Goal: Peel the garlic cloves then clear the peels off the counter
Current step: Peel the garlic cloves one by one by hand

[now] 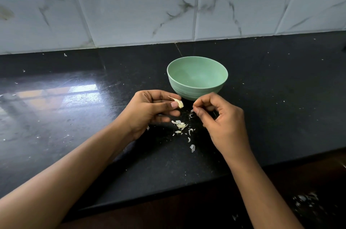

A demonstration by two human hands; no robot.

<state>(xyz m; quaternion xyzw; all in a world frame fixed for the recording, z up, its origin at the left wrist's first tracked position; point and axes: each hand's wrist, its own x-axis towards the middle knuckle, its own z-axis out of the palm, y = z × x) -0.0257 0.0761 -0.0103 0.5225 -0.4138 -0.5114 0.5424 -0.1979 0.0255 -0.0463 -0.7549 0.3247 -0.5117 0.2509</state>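
Green bowl (196, 91) stands empty (presumably for peeled cloves). Just in front, left hand (151, 110) pinches the garlic clove (178, 102), presenting it for stripping; right hand (221, 122) nips an apparent peel scrap (192, 110) between curled fingers. Shed peels (180, 125) litter the counter (74, 120) nearer still.

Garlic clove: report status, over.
Left hand grips garlic clove, part peeled. Right hand pinches peel scrap beside it. Peels litter counter below hands; green bowl behind, nothing blocking.

Left hand (149, 109), right hand (221, 118): pinch grips.
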